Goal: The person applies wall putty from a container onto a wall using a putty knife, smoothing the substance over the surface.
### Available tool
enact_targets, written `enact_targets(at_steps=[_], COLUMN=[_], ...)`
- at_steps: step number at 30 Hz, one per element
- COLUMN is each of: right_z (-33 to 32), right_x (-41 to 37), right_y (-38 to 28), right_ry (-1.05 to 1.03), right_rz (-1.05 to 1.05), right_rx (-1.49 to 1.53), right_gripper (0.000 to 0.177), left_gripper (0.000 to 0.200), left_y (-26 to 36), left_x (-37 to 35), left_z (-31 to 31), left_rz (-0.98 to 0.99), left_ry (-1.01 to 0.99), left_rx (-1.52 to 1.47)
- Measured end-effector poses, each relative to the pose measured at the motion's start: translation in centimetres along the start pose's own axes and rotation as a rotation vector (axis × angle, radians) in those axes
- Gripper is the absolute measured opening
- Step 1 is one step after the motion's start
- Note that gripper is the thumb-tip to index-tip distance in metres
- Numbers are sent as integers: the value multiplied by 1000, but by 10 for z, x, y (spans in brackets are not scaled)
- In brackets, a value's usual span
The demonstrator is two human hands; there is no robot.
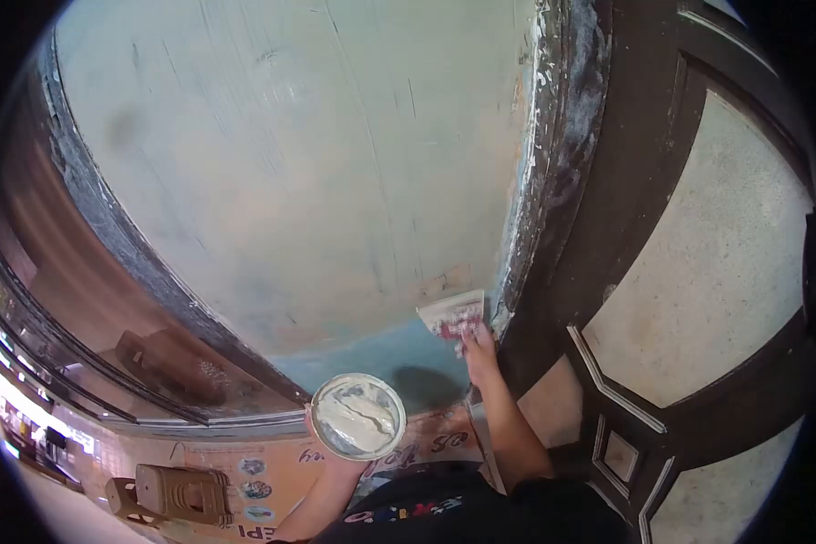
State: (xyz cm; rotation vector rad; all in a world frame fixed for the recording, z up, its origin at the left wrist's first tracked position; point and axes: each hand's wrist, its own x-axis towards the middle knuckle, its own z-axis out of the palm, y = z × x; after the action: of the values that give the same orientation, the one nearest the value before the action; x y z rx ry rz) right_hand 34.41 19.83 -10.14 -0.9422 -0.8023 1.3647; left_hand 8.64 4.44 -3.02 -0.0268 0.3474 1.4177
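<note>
A round tub (315, 433) of off-white putty (361, 415) rests in my left hand (337, 464), whose fingers wrap round it from below. My right hand (479, 352) is closed on a wide putty knife (453, 311) with a smeared, reddish lower part. The knife's broad edge lies at the lower right of the wall panel (317, 181), close to the dark frame. Pale filler covers most of this panel, while a bluish band (363, 358) shows along its bottom.
Dark wooden framing (553, 272) with white smears borders the panel on the right, beside a door with pale insets (698, 254). Brown plastic stools (183, 494) stand at lower left. A printed orange banner (290, 471) covers the floor below the panel.
</note>
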Motion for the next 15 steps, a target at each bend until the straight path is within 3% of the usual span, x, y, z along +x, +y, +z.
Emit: enact_targets(at_steps=[3,7,10,15], right_z=[22,26,11,-14], right_x=[28,34,13,-14], right_y=[-13,11,36,24], right_ry=[107,175,189,103], right_rz=[-122,-92,96,188], right_rx=[-267,-317,-229,-167], right_gripper=[20,24,20,13], left_gripper=[77,75,76,77], left_y=[-1,-2,0,-2], left_x=[-5,-5,-6,-9], left_z=[3,12,4,12], left_rz=[-23,-65,-66,-45], left_ry=[25,-24,0,-9], left_rx=[-2,19,30,29])
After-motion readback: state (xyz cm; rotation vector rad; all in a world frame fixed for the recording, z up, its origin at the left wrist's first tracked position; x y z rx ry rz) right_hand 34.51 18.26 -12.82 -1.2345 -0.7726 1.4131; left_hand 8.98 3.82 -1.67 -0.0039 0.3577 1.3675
